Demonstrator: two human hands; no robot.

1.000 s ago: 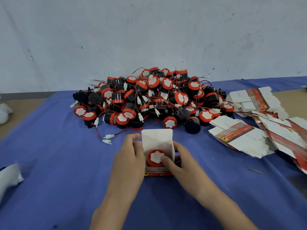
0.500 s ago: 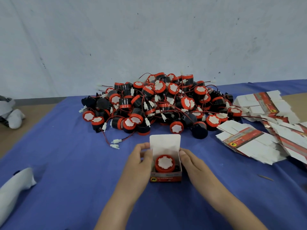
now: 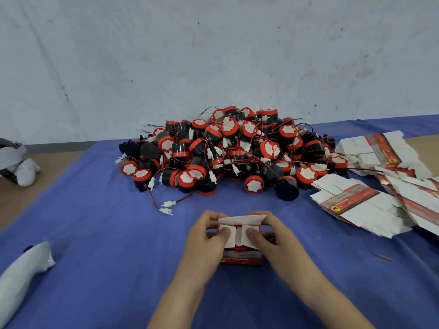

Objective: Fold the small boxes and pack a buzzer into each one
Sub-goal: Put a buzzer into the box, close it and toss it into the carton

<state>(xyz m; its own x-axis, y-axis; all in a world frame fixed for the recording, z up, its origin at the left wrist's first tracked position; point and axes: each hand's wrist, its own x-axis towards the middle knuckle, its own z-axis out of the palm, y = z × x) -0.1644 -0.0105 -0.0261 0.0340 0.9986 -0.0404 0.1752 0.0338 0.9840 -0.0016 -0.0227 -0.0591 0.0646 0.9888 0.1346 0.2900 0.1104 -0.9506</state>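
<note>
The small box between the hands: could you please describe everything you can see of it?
The small box is thin white cardboard with a red printed front band bearing a yellow emblem. It stands upright on the blue cloth, before the buzzer pile. Its two white side flaps are folded inward, and a narrow gap between them shows the red buzzer inside. The top flap leans forward over them, not yet tucked. The left hand and right hand grip its sides, thumbs pressing the side flaps.

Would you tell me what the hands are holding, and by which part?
Left hand and right hand hold the small red-and-white cardboard box, thumbs on its side flaps, fingers behind its lid.
</note>
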